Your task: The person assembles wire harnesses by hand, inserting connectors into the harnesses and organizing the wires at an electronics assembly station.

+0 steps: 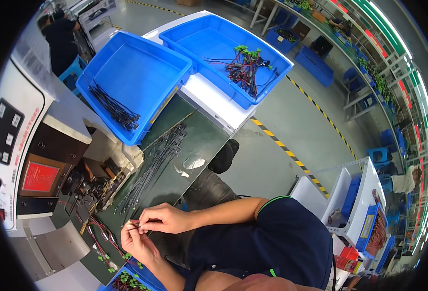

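By the near edge of the desk (209, 137), left hand (139, 243) and right hand (164, 219) pinch a dark wire (134, 227) beside black cables (156, 159).

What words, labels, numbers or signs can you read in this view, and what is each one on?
I won't copy out wording, but here is where it stands:
White machine panel: a line of red characters, smaller dark ones nearby.
Black keypad: pale button labels, too small to read.
Red plate: fine print, too small to read.
Blue bin at right: pale label, too blurred to read.
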Available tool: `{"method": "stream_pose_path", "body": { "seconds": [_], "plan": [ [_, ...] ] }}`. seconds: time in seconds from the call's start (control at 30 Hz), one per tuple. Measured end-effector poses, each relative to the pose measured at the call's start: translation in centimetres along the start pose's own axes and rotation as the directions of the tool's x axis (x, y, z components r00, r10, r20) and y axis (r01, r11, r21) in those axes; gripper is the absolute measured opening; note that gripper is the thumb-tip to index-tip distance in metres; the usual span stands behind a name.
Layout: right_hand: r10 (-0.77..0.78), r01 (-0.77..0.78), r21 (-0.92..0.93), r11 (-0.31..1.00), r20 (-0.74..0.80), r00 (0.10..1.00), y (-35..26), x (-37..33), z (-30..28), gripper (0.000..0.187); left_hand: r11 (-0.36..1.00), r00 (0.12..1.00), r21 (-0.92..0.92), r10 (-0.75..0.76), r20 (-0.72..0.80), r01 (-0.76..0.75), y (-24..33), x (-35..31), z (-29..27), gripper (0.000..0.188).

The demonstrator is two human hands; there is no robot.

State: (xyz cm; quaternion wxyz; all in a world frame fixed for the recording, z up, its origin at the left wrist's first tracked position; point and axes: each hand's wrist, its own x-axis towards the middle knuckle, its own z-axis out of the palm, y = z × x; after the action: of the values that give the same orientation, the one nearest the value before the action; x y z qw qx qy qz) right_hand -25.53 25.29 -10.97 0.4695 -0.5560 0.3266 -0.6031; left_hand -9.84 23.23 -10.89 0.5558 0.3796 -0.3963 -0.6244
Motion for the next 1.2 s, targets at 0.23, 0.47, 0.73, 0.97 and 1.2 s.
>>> {"method": "stream_pose_path", "body": {
  "seconds": [0.23,0.47,0.73,0.97,1.2],
  "plan": [
    [-0.047,0.044,-0.031,0.999,-0.132,0.99,0.1,-0.5,-0.2,0.006,0.999,0.999,-0.038,-0.035,-0.025,0.034,-0.1,-0.2,1.2,0.019],
    [-0.009,0.013,0.056,0.998,-0.079,0.997,1.0,0.0,1.5,0.005,0.969,0.996,-0.246,-0.052,-0.07,0.033,0.2,-0.5,-0.1,0.018],
    [0.067,-0.068,0.001,0.998,-0.171,0.983,1.1,0.3,0.6,0.006,0.972,0.989,-0.231,-0.074,-0.126,0.043,0.5,-1.0,1.7,0.01],
    [0.268,-0.249,0.366,0.897,-0.002,0.963,1.6,-0.5,1.0,0.008,0.934,0.927,0.296,0.277,-0.255,-0.197,1.1,-2.0,0.9,0.012],
    [-0.093,0.033,-0.326,0.945,-0.171,0.981,-0.4,1.1,-1.6,0.009,0.987,0.961,0.092,0.152,-0.232,-0.134,2.0,-2.2,0.3,0.013]
  ]
}}
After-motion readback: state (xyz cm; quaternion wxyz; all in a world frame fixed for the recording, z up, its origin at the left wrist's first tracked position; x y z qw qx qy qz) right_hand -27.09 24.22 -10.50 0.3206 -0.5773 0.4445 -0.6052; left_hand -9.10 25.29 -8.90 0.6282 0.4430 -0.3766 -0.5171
